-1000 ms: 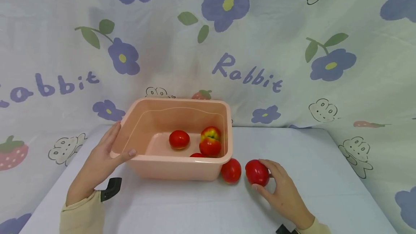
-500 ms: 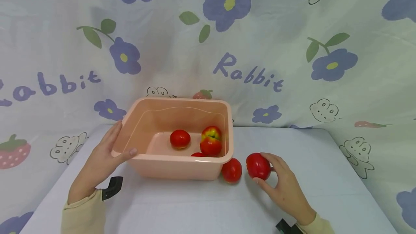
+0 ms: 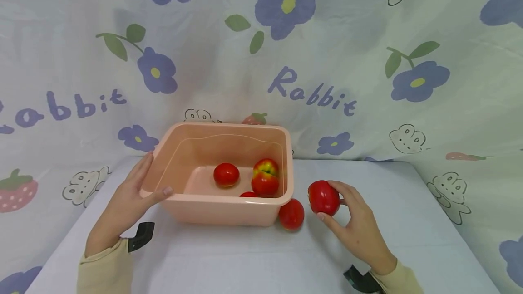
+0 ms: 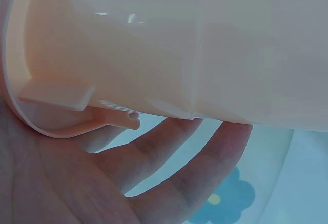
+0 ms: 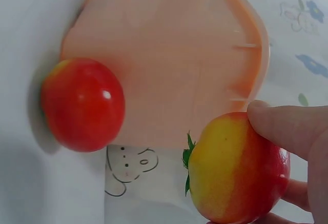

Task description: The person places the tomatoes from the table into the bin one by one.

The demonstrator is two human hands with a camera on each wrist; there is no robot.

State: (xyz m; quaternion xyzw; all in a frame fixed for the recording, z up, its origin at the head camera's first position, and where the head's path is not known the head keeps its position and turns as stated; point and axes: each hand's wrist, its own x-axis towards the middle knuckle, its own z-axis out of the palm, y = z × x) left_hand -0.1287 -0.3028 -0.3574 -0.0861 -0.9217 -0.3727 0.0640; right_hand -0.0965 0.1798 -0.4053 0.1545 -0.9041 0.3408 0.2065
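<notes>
My right hand [image 3: 359,226] pinches a red tomato [image 3: 323,198] between thumb and fingers, off the table; in the right wrist view this tomato [image 5: 236,170] shows a yellow side and a green leafy top. Another red tomato [image 3: 291,214] lies on the table against the right front corner of a peach plastic bin [image 3: 220,212]. Inside the bin are a red tomato [image 3: 226,175], a red one with yellow on top [image 3: 265,178], and one partly hidden by the front wall. My left hand [image 3: 126,201] holds the bin's left front corner, thumb over the rim, fingers along its outer side.
A white-covered table [image 3: 229,262] carries the bin. Behind it hangs a pale curtain [image 3: 327,49] printed with purple flowers, rabbits and the word Rabbit. Black straps [image 3: 140,237] sit on both wrists.
My right hand has raised its tomato from near the table, moving it upward and slightly away. My left hand, the bin and the other tomatoes stay in place.
</notes>
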